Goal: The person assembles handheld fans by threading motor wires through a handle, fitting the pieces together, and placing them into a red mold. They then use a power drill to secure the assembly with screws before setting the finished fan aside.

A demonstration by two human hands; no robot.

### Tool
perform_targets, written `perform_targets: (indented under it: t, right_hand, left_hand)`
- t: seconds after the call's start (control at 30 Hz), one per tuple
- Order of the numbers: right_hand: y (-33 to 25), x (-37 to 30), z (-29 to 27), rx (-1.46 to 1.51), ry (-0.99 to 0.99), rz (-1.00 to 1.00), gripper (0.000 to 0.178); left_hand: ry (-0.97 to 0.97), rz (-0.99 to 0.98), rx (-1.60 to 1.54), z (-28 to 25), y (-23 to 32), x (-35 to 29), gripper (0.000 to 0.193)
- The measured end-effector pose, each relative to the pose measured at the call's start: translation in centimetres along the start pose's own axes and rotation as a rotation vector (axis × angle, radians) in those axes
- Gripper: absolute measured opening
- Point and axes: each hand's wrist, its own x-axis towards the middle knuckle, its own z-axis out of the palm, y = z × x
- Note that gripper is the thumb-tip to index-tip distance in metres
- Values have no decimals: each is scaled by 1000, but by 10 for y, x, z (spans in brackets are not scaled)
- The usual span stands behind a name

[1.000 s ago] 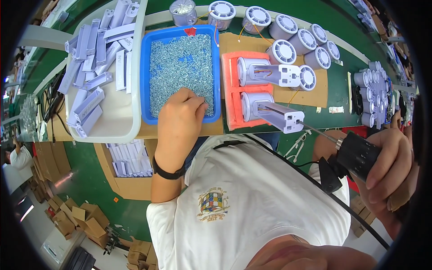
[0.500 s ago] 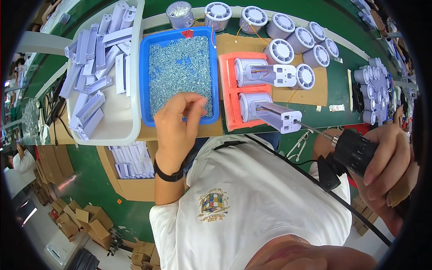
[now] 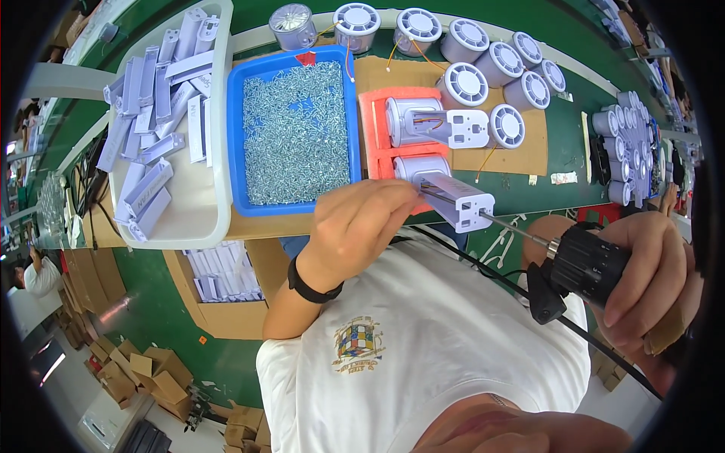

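The green worktop (image 3: 529, 200) carries a white tub (image 3: 189, 204) of long pale casings (image 3: 143, 192), a blue tray (image 3: 236, 143) and a pink foam block (image 3: 384, 155). Two pale plastic housings lie side by side in the foam, each a round base with a long open channel jutting to the right. The nearer housing (image 3: 474, 211) has its base in the foam and its square-holed end out past the worktop's edge. The right hand (image 3: 653, 272) closes its grip round a black screwdriver (image 3: 589, 264), whose thin shaft passes through that end and along the channel. The left hand (image 3: 359, 223) has a narrow grip, fingertips bunched at the channel beside the base; whether they pinch anything small cannot be told. Silvery screws (image 3: 294, 136) cover the tray's floor
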Motion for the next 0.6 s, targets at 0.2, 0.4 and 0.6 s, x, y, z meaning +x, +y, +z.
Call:
perform_targets:
  t: [0.2, 0.4, 0.6]
  right_hand:
    - [-4, -2, -3, 34, 13, -16, 31]
    - [-9, -9, -5, 19, 29, -38, 33]
    - [-19, -27, -8, -67, 52, -84, 41]
  left_hand:
    - [-29, 50, 39, 1, -3, 5, 26]
    - [-24, 79, 20, 1, -6, 4, 28]
    - [-107, 166, 75, -5, -1, 8, 28]
